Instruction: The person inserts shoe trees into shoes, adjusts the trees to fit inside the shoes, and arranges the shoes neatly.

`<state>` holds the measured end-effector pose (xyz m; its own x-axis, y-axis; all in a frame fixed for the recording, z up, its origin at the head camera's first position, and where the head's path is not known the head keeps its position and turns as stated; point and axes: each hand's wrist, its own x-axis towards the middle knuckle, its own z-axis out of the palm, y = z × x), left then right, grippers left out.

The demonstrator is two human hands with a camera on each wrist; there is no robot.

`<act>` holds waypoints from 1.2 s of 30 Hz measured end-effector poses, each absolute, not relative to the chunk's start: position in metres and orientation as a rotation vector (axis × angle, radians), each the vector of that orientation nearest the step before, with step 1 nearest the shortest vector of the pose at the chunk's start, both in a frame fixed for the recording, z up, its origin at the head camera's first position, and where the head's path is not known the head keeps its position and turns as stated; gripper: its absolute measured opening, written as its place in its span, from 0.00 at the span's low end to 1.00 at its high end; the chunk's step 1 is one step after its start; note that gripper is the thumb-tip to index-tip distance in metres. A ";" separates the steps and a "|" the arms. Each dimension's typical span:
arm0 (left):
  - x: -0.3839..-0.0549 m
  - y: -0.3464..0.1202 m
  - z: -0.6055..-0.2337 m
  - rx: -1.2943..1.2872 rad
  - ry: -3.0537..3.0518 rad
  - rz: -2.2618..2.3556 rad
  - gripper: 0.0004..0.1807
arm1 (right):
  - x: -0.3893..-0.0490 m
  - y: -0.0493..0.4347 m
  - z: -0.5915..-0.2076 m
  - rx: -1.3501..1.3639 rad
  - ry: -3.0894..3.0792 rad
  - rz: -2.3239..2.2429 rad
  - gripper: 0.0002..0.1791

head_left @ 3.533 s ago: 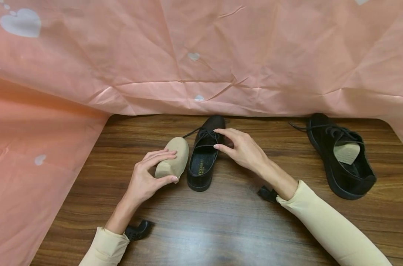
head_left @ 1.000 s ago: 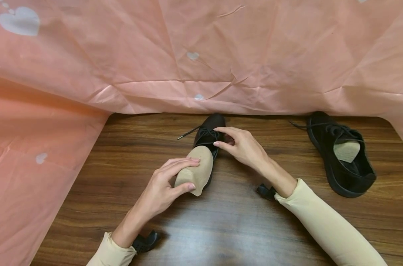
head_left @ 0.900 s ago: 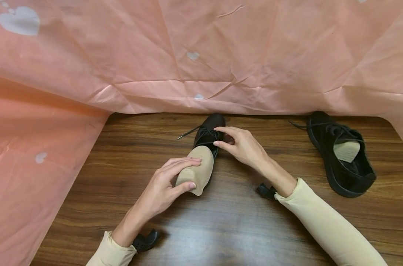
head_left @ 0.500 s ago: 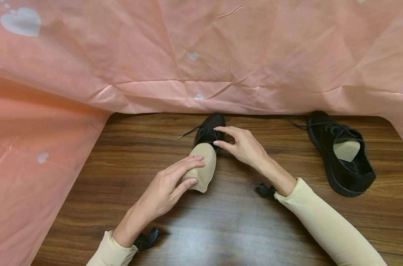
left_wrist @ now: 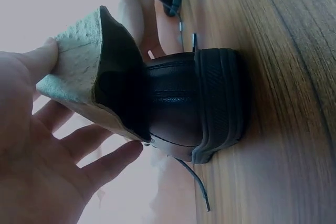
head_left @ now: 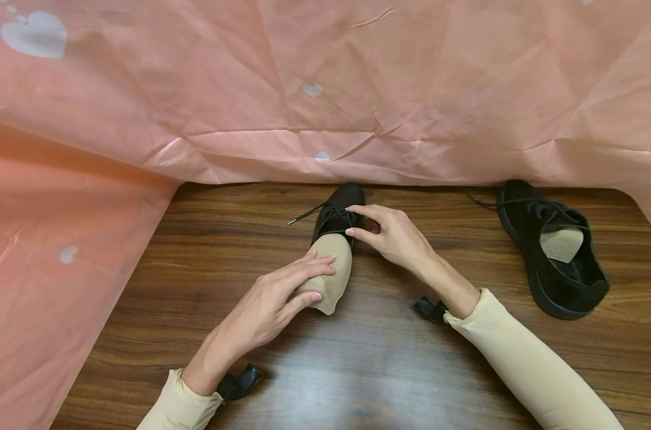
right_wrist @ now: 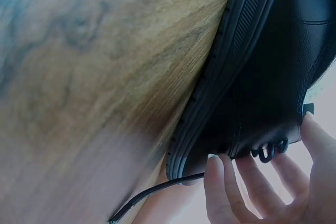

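A beige moulded-pulp shoe insert (head_left: 337, 257) is held by my left hand (head_left: 272, 301), thumb on one side and fingers on the other. It hangs tilted over the opening of a black lace-up shoe (head_left: 344, 197), its rounded end toward the laces. The left wrist view shows the hollow underside of the insert (left_wrist: 79, 77) above the shoe's heel (left_wrist: 176, 98). My right hand (head_left: 398, 236) grips the shoe by its laced upper between thumb and fingers. From the right wrist, its fingertips lie along the shoe's lacing (right_wrist: 268, 150). The shoe's inside is hidden by the insert.
A second black shoe (head_left: 559, 269) stands on the right with a similar beige insert (head_left: 562, 245) inside. One loose lace (head_left: 304, 215) sticks out left of the nearer shoe. Pink cloth (head_left: 325, 89) hangs behind and at the left of the brown wood-grain table (head_left: 207, 239).
The left hand has carried the insert rightward from beside the shoe to above its opening, then slightly further right and forward. The right hand and shoe have stayed almost still.
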<state>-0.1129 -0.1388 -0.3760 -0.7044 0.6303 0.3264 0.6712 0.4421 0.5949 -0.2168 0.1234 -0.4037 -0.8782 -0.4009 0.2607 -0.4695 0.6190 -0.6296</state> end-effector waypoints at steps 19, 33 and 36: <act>-0.126 -0.136 -0.377 -1.196 -2.528 -1.159 0.23 | -0.217 0.123 -0.404 0.741 -2.727 1.133 0.26; -0.132 -0.134 -0.381 -1.208 -2.453 -1.214 0.23 | -0.218 0.123 -0.403 0.754 -2.726 1.135 0.26; -0.133 -0.133 -0.381 -1.214 -2.429 -1.237 0.23 | -0.218 0.123 -0.403 0.751 -2.731 1.131 0.26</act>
<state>-0.1334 -0.1334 -0.3811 -0.6585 0.5932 0.4631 0.7234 0.3294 0.6068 -0.2184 0.1232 -0.4031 -0.8746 -0.4063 0.2645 -0.4744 0.6044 -0.6400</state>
